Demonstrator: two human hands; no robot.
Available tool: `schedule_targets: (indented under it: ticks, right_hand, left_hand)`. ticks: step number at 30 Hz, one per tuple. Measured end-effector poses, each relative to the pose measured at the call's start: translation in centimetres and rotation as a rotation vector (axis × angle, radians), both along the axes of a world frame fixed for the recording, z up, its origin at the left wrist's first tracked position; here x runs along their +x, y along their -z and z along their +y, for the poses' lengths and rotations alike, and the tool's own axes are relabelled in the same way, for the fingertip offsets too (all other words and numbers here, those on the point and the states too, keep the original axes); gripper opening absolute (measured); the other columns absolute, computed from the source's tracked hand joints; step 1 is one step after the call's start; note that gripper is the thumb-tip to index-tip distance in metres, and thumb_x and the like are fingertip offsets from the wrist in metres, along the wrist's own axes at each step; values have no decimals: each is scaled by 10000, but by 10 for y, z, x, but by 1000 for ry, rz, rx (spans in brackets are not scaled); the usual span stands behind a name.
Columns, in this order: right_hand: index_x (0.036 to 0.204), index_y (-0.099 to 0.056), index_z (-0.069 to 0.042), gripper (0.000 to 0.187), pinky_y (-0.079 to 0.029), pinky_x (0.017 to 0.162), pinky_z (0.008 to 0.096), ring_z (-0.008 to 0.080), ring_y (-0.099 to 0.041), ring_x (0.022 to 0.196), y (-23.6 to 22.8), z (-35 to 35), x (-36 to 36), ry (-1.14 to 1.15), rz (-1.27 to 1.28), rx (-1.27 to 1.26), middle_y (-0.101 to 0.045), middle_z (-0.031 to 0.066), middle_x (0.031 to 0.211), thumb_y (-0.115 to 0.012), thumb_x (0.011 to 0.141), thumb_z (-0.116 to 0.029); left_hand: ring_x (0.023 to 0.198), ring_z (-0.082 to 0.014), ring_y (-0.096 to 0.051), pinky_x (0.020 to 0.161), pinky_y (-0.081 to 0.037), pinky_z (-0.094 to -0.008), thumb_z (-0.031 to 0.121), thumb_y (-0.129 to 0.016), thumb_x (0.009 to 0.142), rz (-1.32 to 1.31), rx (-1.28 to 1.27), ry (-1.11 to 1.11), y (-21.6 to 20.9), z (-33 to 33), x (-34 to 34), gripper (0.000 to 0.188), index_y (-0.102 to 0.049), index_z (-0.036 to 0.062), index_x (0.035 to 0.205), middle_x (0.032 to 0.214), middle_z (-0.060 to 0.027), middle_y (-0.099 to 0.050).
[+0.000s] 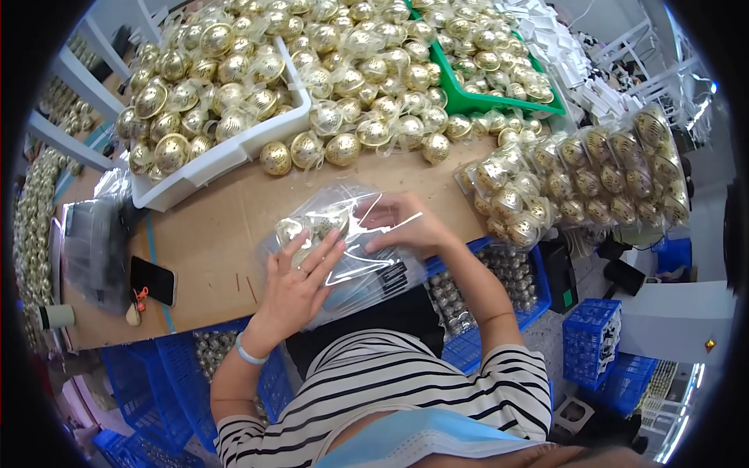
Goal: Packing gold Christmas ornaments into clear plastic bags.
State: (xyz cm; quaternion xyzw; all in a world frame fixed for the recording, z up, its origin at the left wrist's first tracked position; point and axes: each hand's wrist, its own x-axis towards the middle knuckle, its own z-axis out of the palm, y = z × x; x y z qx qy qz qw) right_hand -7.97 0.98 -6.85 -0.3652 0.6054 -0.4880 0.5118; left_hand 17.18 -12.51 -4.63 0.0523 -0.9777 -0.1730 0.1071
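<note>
A clear plastic bag point(355, 269) with a dark printed patch near its lower corner lies on the table edge in front of me. Pale gold ball ornaments point(316, 225) show through its far left part. My left hand point(300, 282) rests on the bag beside these balls, fingers stretched out and apart. At the bag's right side is my right hand point(406, 225), its thumb and fingers apart and slightly blurred. Shiny film covers some of its fingertips; whether they are inside the bag or behind it I cannot tell.
Gold balls fill a white tray point(222, 160) and a green tray point(499, 101), with more heaped between. Packed bags of balls point(577, 183) stand at the right. A phone point(153, 281) and a tape roll point(56, 316) lie left. Blue crates point(538, 285) sit below the table.
</note>
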Motion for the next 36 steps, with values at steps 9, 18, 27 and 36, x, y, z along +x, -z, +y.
schedule_targets:
  ticks: [9, 18, 27, 36]
  right_hand:
    - [1192, -590, -37, 469, -429, 974, 459, 366, -540, 1092, 7, -44, -89, 452, 1726, 50, -604, 161, 1134, -744, 750, -49]
    - [1289, -554, -17, 615, -478, 970, 421, 372, -542, 1127, -33, 47, -1, 462, 1259, -128, -536, 182, 1215, -800, 724, -38]
    - [1268, -636, 9, 730, -507, 973, 340, 215, -675, 1056, 5, 29, -8, -20, 338, -164, -712, 160, 1143, -947, 649, -223]
    - [1273, -638, -19, 599, -503, 985, 382, 253, -636, 1141, -3, 36, -21, -184, 518, -355, -662, 120, 1238, -890, 737, -105]
  left_hand:
    - [1422, -299, -359, 1000, -360, -487, 206, -752, 829, -45, 26, -26, -5, 5, 0, 755, -457, 239, 1523, 1607, 61, -391]
    - [1390, -330, -391, 1060, -360, -466, 208, -780, 807, -45, 83, -61, -12, 3, -2, 726, -519, 210, 1484, 1560, 38, -461]
    - [1371, -370, -395, 1136, -330, -474, 179, -789, 795, -28, 157, -15, -17, -1, -10, 768, -486, 141, 1500, 1548, -19, -475]
    - [1371, -383, -388, 1162, -321, -465, 158, -789, 789, -59, 120, -35, -23, -1, -9, 770, -485, 120, 1496, 1551, -34, -468]
